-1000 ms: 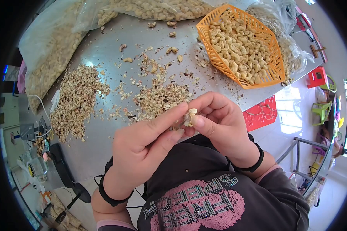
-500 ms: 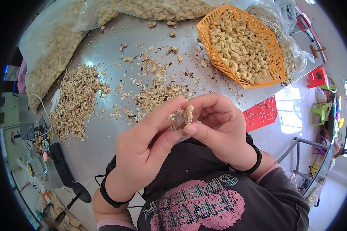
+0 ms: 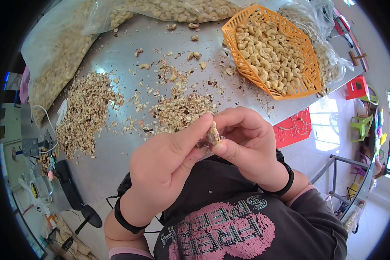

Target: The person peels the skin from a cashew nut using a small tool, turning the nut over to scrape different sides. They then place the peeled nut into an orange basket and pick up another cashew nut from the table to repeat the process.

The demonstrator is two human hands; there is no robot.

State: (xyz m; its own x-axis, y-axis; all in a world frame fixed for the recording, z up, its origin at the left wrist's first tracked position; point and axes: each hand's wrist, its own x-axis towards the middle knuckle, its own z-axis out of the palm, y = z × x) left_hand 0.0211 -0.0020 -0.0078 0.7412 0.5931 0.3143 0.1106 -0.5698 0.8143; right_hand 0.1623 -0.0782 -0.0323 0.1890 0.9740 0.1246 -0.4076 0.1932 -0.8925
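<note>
Close in front of my body, my right hand point(image 3: 253, 149) pinches a cashew nut point(image 3: 213, 134) between thumb and fingers. Brownish patches mark the nut's pale surface. My left hand point(image 3: 160, 162) is closed right beside it, index fingertip and thumb against the nut; a small dark greyish thing may be between those fingers, too hidden to name. Just beyond the hands lies a heap of broken skin and nut flakes point(image 3: 180, 110) on the metal table point(image 3: 130, 47). Several loose cashews, among them one pale nut point(image 3: 144, 66), are scattered farther back.
An orange basket point(image 3: 242, 71) full of peeled cashews stands at the back right. Large plastic bags of cashews point(image 3: 58, 56) line the far left and back. A bigger heap of flakes point(image 3: 84, 115) lies left. A red stool point(image 3: 294, 128) is beyond the table edge.
Both hands have shifted slightly, and the left fingers have moved over the nut's side. The nut sits a little lower and is turned slightly. The greyish thing in the left fingers shows less.
</note>
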